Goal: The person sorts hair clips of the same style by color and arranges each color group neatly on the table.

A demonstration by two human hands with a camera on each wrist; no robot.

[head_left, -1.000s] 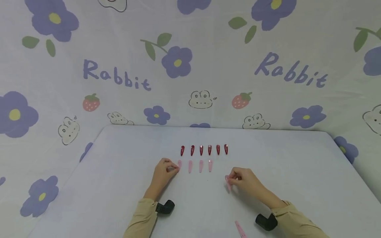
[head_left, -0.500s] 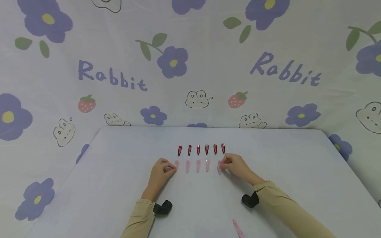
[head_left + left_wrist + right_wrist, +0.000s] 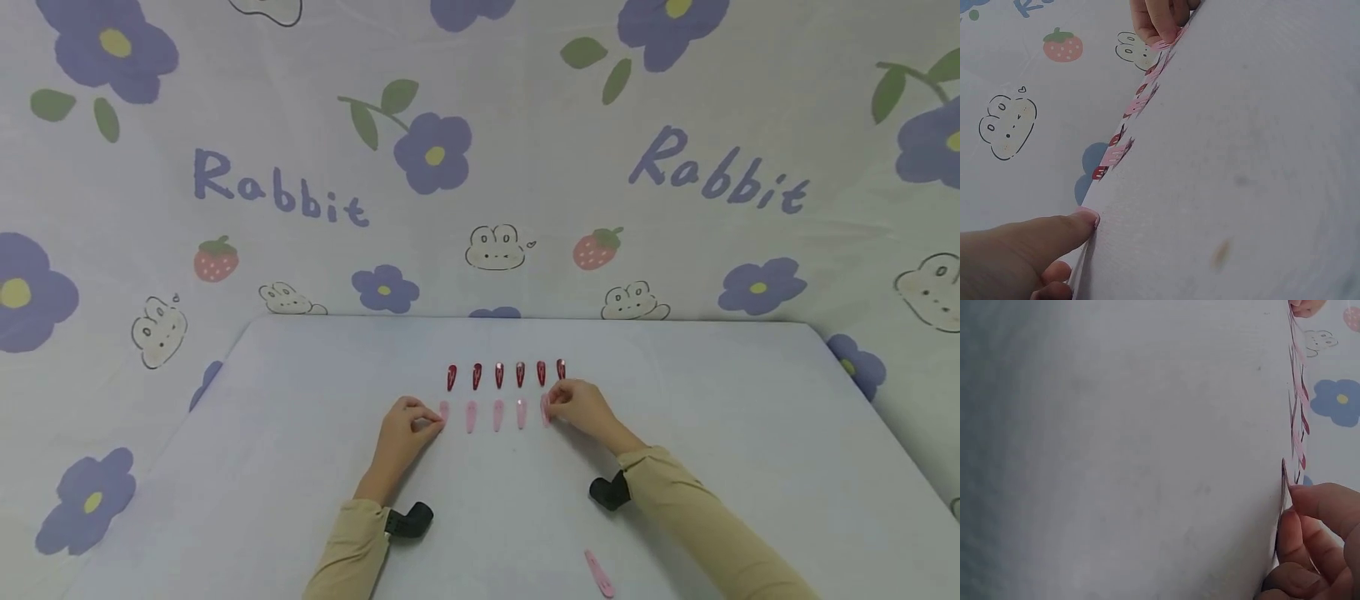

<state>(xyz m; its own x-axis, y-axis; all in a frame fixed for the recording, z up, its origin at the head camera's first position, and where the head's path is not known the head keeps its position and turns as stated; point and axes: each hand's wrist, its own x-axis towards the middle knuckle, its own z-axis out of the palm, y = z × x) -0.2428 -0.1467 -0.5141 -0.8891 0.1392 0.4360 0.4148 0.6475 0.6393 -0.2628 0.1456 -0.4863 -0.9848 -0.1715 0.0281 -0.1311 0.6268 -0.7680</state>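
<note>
Five-or-so slim things in pink and red lie in two rows on the white table; they are snap hair clips. My left hand pinches the leftmost pink hair clip between thumb and index fingertip, at the tabletop. At the right end of the pink row, my right hand holds another pink hair clip by its side with thumb and fingers. Between the hands lie a few pink clips, upright in line. The right wrist view shows the held clip's thin edge beside the thumb.
Behind the pink row runs a row of several dark red hair clips. One loose pink hair clip lies slanted near the front. The white table ends at a printed curtain with flowers and rabbits.
My right hand has carried its pink hair clip from the front right up and left to the row's right end. The left hand has stayed at the leftmost clip.
</note>
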